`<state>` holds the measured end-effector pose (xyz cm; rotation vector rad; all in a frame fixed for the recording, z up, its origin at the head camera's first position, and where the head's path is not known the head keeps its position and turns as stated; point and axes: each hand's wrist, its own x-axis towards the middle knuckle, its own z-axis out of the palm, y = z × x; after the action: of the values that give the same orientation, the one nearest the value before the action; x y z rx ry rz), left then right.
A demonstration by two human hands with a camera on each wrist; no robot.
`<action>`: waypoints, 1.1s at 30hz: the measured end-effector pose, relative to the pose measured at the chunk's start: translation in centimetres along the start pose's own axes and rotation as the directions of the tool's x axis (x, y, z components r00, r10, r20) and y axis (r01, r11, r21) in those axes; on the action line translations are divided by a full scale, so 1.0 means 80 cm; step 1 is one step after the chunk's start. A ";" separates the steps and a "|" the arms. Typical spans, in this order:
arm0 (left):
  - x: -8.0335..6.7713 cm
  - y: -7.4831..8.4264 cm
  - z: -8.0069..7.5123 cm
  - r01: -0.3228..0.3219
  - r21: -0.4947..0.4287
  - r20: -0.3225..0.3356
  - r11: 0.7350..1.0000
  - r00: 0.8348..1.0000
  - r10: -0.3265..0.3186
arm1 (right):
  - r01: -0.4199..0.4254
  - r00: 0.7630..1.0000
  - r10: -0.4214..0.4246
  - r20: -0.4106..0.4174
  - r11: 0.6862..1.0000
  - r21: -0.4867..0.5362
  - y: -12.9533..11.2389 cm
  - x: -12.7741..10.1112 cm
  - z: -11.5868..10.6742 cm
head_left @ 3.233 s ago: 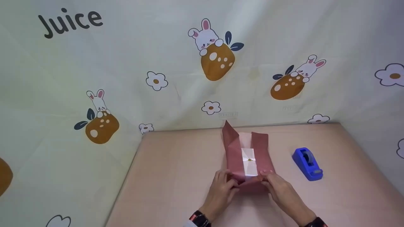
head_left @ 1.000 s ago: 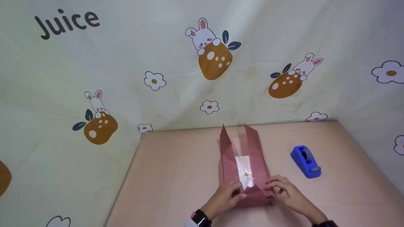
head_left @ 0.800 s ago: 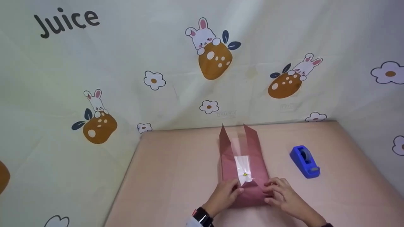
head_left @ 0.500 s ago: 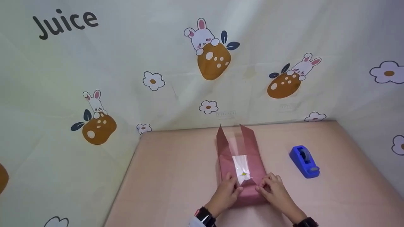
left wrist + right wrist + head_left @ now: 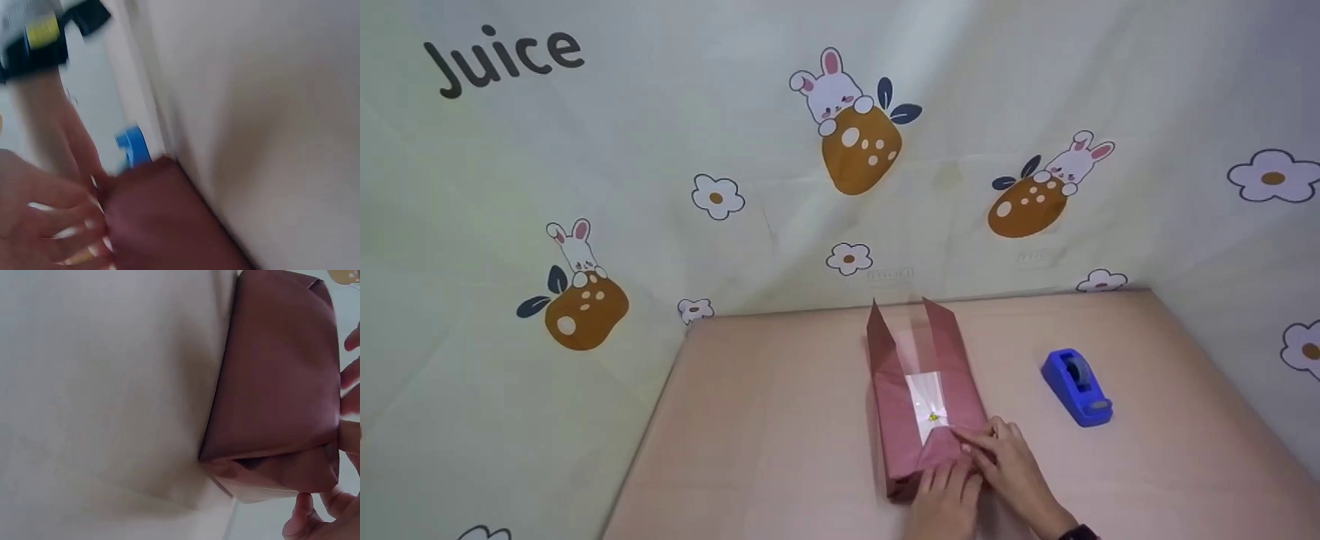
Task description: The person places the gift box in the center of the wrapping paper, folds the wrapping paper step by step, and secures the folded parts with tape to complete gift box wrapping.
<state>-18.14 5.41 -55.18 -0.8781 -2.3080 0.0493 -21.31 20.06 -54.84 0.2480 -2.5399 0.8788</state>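
A box-shaped parcel in dark pink wrapping paper (image 5: 896,420) lies on the table with its near end folded over. A white strip (image 5: 924,390) with a small yellow ornament (image 5: 933,417) shows in the gap along its top. My left hand (image 5: 946,504) lays nearly straight fingers over the near edge of the parcel, its thumb hidden. My right hand (image 5: 1011,465) presses the folded flap (image 5: 941,442) with an outstretched index finger, thumb beside it. The parcel's side (image 5: 281,365) and a crease at its end show in the right wrist view.
A blue tape dispenser (image 5: 1078,388) stands to the right of the parcel. At the far end two paper flaps (image 5: 945,334) stick up. A printed cloth (image 5: 765,150) hangs behind the table (image 5: 765,420).
The near-end paper has been folded up over the white strip. My left hand has moved from the parcel's left side to its near edge; my right hand has shifted inward onto the flap.
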 end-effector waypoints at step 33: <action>0.001 0.009 -0.007 0.189 0.006 0.400 0.982 0.899 -0.176 | -0.542 0.832 0.536 0.147 0.840 0.005 0.183 0.041 -0.117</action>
<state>-17.39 5.92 -54.87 -0.7118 -2.7730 0.1200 -25.41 37.28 -54.74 -0.4420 -2.7684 1.1568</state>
